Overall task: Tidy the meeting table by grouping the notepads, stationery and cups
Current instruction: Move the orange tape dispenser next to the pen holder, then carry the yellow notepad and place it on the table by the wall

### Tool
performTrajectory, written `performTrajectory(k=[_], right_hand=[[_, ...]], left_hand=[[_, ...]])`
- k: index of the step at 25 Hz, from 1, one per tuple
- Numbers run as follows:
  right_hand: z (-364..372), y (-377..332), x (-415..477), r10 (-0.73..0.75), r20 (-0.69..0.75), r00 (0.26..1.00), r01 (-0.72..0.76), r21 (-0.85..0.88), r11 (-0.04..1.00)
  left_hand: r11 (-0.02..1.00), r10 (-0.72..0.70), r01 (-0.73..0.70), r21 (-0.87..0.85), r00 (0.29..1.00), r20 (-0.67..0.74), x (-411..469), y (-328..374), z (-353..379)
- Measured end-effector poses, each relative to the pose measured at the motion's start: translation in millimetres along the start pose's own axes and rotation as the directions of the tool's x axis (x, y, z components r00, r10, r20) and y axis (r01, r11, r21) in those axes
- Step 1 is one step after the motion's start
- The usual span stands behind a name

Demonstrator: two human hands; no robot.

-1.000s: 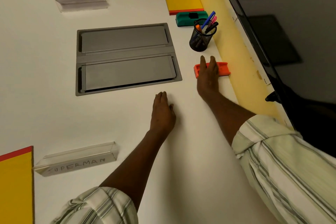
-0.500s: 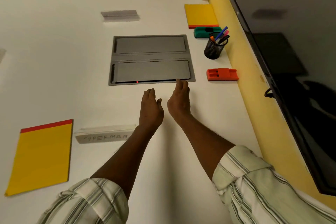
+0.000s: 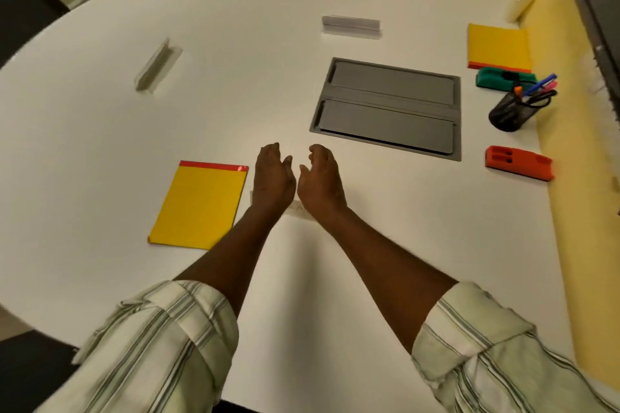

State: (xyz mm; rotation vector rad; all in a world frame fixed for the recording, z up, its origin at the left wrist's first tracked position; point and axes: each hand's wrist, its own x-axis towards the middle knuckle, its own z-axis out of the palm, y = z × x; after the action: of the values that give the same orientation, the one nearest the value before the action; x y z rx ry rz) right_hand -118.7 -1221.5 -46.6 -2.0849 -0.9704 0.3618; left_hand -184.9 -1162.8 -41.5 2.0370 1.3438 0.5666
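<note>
Hands meet side by side over the middle of the white table (image 3: 100,117). The left hand (image 3: 271,174) and the right hand (image 3: 320,178) are almost touching, both palm down, fingers loosely curled and holding nothing. Whether they rest on the tabletop or hang just above it cannot be told. Between the wrists shows part of a clear name card (image 3: 302,209), mostly hidden by them.

A yellow notepad (image 3: 199,206) with a red top strip lies flat just beside the left hand, on its left. The other things sit well apart along the right edge by the yellow wall. At the far end is a stack of paper cups (image 3: 520,3), then a second notepad (image 3: 498,45), with a green block (image 3: 505,79) touching its near edge. Nearer still stands a black mesh pot (image 3: 508,112) holding pens (image 3: 540,87), and nearest an orange block (image 3: 518,163) lies on its own.

A grey panel (image 3: 389,107) is set into the table ahead of the right hand. Two clear card holders (image 3: 157,65) (image 3: 350,25) stand farther off. Striped sleeves (image 3: 161,345) are rolled to the forearms.
</note>
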Motion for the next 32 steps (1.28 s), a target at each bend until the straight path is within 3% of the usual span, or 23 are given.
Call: performTrajectory(k=[3,7,10,13,16,19,22,26,28,32], right_hand=[[33,-19,-20,-0.08,0.139,0.987,0.079,0.01,0.997],[71,-33,-37,-0.082,0.261,0.962,0.078,0.025,0.997],[93,-39,-41,0.059,0.374,0.926,-0.087,0.061,0.994],[109,-35,-45,0.233,0.527,0.817,-0.302,0.047,0.952],[125,-26,-50,0.316,0.634,0.706,-0.406,-0.004,0.914],[140,-27,-54,0.334,0.651,0.682,-0.437,-0.003,0.899],[153,-35,-55,0.372,0.64,0.673,-0.489,0.007,0.872],[160,-45,-50,0.534,0.639,0.554,-0.73,0.065,0.68],[163,-49,-50,0.554,0.645,0.527,-0.748,0.042,0.662],[168,-52,-51,0.586,0.607,0.537,-0.781,0.094,0.618]], left_hand=[[0.995,-0.094,0.095,0.018,0.994,-0.052,6,-37,-23],[0.977,-0.193,0.201,0.065,0.975,-0.109,8,-82,-44],[0.955,-0.242,0.26,0.139,0.961,-0.137,13,-123,-60],[0.902,-0.378,0.404,0.155,0.91,-0.171,19,-163,-78],[0.817,-0.531,0.558,0.144,0.826,-0.187,23,-195,-86],[0.762,-0.612,0.631,0.148,0.776,-0.153,22,-216,-86],[0.763,-0.587,0.61,0.211,0.792,-0.168,21,-229,-84],[0.737,-0.572,0.612,0.287,0.791,-0.218,26,-242,-78],[0.717,-0.587,0.629,0.301,0.777,-0.227,29,-247,-76],[0.682,-0.635,0.681,0.267,0.732,-0.246,35,-249,-78]])
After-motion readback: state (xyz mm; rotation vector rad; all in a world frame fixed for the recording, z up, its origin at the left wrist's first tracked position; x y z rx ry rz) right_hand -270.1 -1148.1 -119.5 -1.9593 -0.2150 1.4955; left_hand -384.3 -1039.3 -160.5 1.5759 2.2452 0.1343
